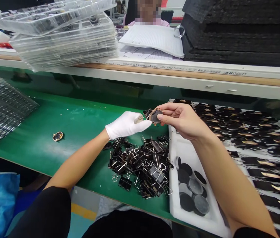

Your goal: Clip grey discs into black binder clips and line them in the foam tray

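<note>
My left hand (127,125), in a white glove, is closed on the wire handles of a black binder clip (147,113). The clip's jaws are at the edge of a round gold-rimmed piece (152,116), with a dark grey disc (157,115) against it. My bare right hand (177,117) pinches that piece and disc between thumb and fingers. Whether the jaws have closed on the rim cannot be made out. Below both hands lies a heap of black binder clips (142,165). Another gold-rimmed piece (58,136) rests alone on the green table, left of my gloved hand.
A white foam tray (173,198) at the right holds several dark round discs (186,201). Beyond it stand rows of clipped pieces (249,132). Clear plastic trays (3,109) are stacked at left, more (67,46) on the shelf (130,74). A person (149,19) sits opposite.
</note>
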Tool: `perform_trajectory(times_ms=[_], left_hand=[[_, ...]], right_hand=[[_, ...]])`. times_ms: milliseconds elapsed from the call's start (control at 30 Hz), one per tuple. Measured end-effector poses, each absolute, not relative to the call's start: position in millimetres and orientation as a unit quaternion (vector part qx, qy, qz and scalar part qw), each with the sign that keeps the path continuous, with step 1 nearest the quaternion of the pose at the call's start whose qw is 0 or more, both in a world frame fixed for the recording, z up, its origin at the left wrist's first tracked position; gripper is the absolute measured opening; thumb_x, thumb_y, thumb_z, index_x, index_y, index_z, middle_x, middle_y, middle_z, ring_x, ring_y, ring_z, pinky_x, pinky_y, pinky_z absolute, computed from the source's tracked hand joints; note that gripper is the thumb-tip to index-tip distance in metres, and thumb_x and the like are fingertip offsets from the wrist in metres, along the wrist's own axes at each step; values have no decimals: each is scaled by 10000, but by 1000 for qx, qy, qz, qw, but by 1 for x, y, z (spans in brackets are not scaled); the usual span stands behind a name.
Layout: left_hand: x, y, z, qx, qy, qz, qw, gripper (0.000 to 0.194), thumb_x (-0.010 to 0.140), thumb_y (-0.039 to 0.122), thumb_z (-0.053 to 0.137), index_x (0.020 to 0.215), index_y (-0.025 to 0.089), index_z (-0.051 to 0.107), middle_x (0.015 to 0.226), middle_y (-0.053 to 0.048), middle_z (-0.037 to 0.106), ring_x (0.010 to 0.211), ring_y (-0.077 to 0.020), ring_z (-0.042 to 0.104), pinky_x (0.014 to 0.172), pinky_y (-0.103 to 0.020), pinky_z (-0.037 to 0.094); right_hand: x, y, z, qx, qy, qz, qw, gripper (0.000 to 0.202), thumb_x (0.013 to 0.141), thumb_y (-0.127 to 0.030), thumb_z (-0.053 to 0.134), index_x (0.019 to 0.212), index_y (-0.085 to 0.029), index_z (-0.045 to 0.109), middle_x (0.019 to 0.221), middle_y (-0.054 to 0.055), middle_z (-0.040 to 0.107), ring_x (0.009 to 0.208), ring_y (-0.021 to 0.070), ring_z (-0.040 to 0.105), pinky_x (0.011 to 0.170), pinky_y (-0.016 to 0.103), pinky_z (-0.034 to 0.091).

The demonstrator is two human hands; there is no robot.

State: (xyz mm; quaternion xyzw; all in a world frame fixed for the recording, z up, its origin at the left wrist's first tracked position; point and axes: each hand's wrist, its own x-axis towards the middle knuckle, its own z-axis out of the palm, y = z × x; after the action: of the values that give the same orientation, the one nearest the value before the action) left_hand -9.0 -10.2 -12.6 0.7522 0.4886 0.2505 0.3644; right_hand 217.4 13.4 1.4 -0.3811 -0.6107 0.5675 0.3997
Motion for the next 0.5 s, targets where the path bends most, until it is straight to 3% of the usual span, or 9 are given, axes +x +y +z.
perform_trajectory(times_ms=[133,400,500], left_hand=[[-23,-18,-20,773,496,219,330,510,942,591,531,656,220,329,637,53,321,607,-104,294,579,-283,220],[-33,-29,-41,803,466,198,314,508,1005,534,482,645,220,309,595,62,292,567,-101,281,577,-293,244],[-33,-29,-40,804,469,198,306,507,1006,519,489,636,223,309,578,62,289,550,-102,278,575,-302,247]], right_hand=[[217,16,-2,-382,-582,566,441,508,617,-476,1018,966,-174,806,1019,116,833,834,210,760,565,255,515],[203,16,-21,-367,-603,583,403,487,672,-503,987,966,-178,776,955,95,829,809,204,758,665,306,591],[198,15,-25,-362,-607,583,401,473,672,-503,988,957,-193,774,940,77,825,855,216,773,779,354,642]])
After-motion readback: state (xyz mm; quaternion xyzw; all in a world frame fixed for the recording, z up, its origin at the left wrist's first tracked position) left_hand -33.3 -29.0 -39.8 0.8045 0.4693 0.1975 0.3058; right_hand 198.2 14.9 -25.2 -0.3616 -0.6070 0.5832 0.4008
